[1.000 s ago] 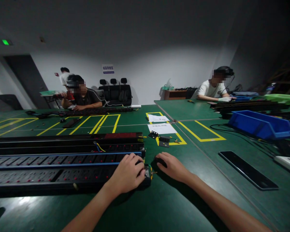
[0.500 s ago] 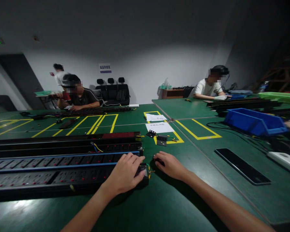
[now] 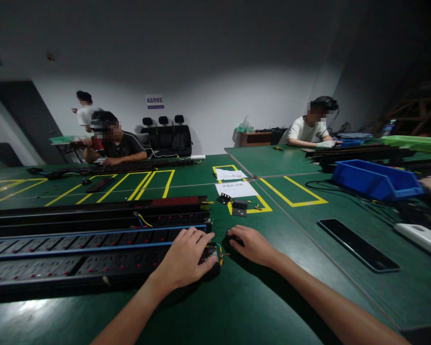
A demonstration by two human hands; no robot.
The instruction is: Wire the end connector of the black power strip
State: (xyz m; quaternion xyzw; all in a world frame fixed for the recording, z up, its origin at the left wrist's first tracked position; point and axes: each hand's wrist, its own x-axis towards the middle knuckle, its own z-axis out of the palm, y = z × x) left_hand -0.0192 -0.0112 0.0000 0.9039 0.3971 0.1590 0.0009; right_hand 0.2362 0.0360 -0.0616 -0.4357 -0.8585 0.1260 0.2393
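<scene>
At a green desk (image 3: 273,302) marked with yellow lines, a worker's left hand (image 3: 188,256) is resting palm down, thumb spread from the fingers, over the right end of a long black socket strip dotted with red switches (image 3: 104,263), which is lying at near left; whether the hand is gripping or merely pressing is not clear. The right hand (image 3: 239,239) is curling its fingers just off that end; whether it is pinching anything cannot be told. Thin green and yellow wires (image 3: 221,254) are poking out there and could be bending or working loose if the left hand were sliding over them. A careless push could be driving the strip into the blue-edged socket strip (image 3: 104,239) beside it, while a far reach by the right hand could be scattering the small black perforated brackets (image 3: 239,207). On the far wall, a white sign (image 3: 154,100) is reading "成品存放区"; the writing on the white paper sheet (image 3: 237,189) is staying too blurred to read.
</scene>
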